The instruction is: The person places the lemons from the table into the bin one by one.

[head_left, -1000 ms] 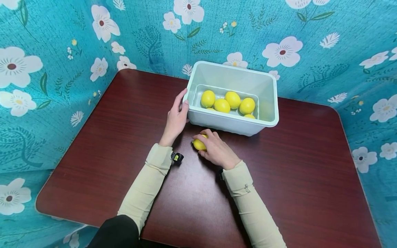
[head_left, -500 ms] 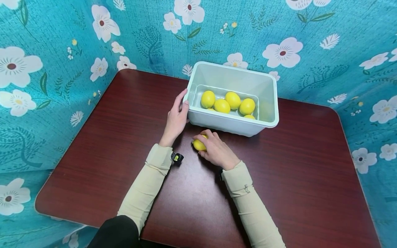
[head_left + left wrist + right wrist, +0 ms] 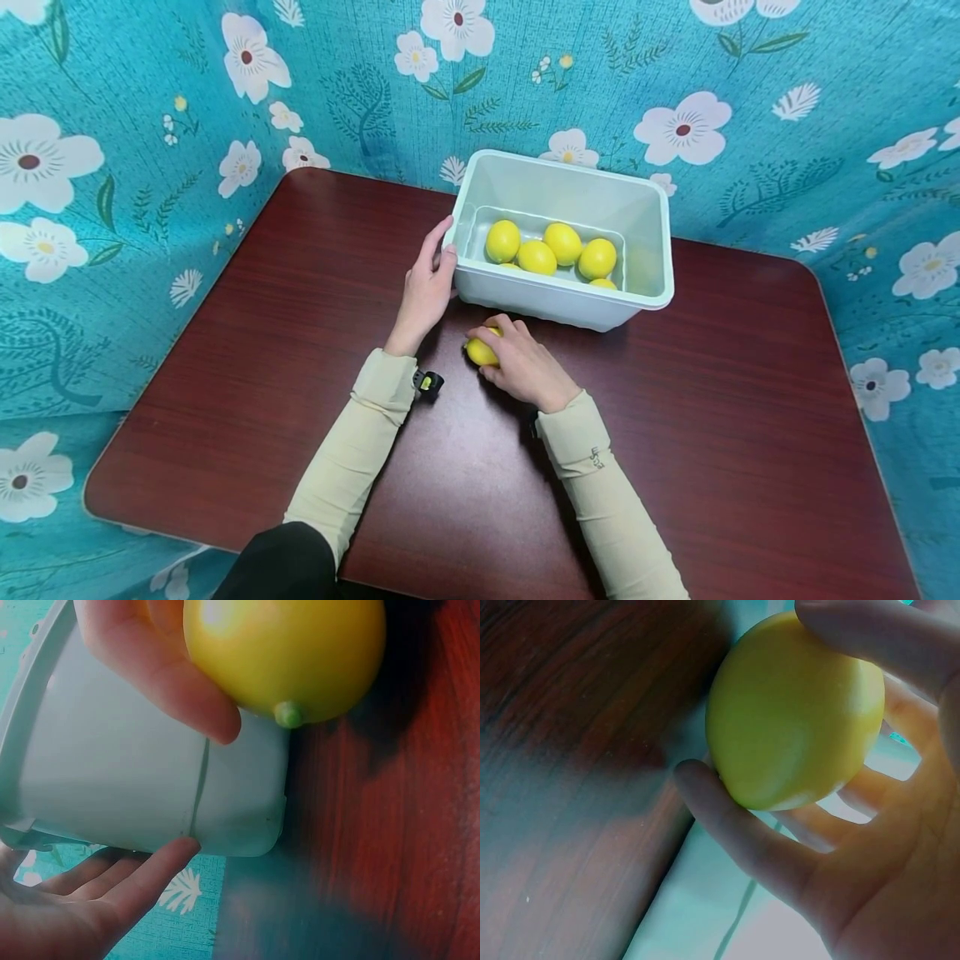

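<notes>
My right hand (image 3: 525, 358) holds a yellow lemon (image 3: 482, 347) low over the table, just in front of a pale green bin (image 3: 555, 292). In the right wrist view the thumb and fingers curl round this lemon (image 3: 787, 712); whether it touches the table I cannot tell. My left hand (image 3: 427, 287) rests against the bin's left end, thumb by the front corner of the rim. Straight fingers (image 3: 150, 881) touch the bin's wall (image 3: 112, 772) in the left wrist view. Inside the bin lie several lemons (image 3: 537, 257), partly hidden by its front wall.
The dark red-brown table (image 3: 712, 400) extends on both sides of the bin. A blue flowered cloth (image 3: 360, 83) hangs behind the table and at its sides. Small black devices are strapped at both wrists, the left one (image 3: 429, 382) showing plainly.
</notes>
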